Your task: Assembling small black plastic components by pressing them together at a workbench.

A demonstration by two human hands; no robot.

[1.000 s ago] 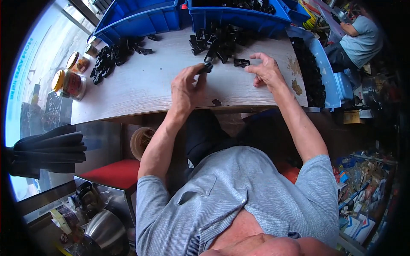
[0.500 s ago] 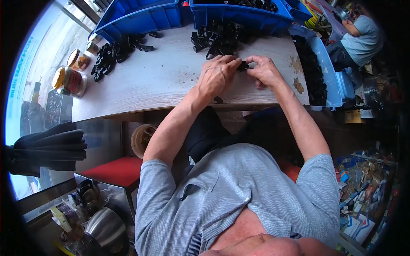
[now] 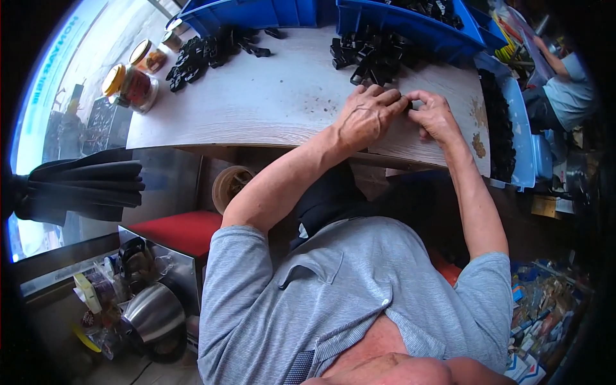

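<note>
1. Black plastic part is held between the fingertips of both hands, near the front right of the surface. It is mostly hidden by fingers; contact with the surface can't be told.
2. Left hand: grip closed on the part, fingers bunched, back of hand turned up. Right hand: grip closed on the same part from the other side, thumb and forefinger pinched.
3. Writing: blue-green lettering is carried sideways on the bright window pane, far left. Red, blue and white print is seen on a packet at lower right; too small to be read.
4. Clear jar with yellow lid is stood at the left edge; a second jar is set just behind. Label or contents: can't be separated.
5. Surface is finished in pale wood grain, worn through to brown patches at right, flecked with dark spots near the left hand.
6. Black parts are heaped in a centre pile and a left pile. More are kept in the right blue crate and the light-blue tub.
7. Room: steel kettle is placed lower left, near a red-topped cabinet. Co-worker is seen upper right.
</note>
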